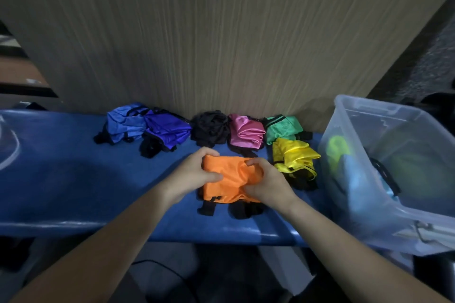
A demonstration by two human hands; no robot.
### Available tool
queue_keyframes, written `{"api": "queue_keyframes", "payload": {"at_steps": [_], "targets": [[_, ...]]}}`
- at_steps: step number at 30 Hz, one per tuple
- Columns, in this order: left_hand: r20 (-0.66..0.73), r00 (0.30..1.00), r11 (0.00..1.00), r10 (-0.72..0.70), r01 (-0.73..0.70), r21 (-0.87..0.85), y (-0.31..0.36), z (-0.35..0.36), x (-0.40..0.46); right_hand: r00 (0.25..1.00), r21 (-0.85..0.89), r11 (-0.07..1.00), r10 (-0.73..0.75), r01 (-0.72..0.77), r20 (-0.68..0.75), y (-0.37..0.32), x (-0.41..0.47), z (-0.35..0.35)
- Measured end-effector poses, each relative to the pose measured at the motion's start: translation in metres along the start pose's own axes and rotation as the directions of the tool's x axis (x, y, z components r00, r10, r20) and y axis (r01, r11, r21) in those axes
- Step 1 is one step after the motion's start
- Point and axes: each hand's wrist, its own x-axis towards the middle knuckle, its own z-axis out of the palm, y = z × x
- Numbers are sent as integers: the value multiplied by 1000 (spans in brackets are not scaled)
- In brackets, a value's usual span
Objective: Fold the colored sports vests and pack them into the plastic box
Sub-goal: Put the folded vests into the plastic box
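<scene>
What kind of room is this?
Probably a sports storeroom or changing area, though I can't be sure: a padded blue bench against a wood-grain wall panel, bunched colored sports vests, and a clear plastic storage box.

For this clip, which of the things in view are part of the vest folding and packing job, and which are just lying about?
Part of the job:
- orange fabric vest, gripped by left hand and right hand
- yellow, green, pink, black, purple and blue vests
- clear plastic box

Lying about:
- blue padded bench
- wood-grain panel

Orange vest (227, 179), yellow vest (295, 157), blue table (73, 179).
</scene>
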Motion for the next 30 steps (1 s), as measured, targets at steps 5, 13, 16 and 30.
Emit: {"api": "queue_keyframes", "payload": {"at_steps": [5,13,16,30], "targets": [[-36,998,998,45,-46,-46,13,-2,-20,994,47,995,-79,83,-79,-12,-15,-7],[-98,973,978,209,-210,6,84,-6,-50,971,30,982,-181,188,-159,-49,-51,-70],[-73,963,965,260,-261,-3,119,1,-59,957,10,980,-194,201,-216,-59,-68,-106],[63,896,897,440,-435,-81,263,111,-30,895,-4,988,-140,153,-423,-24,-119,-277]]}}
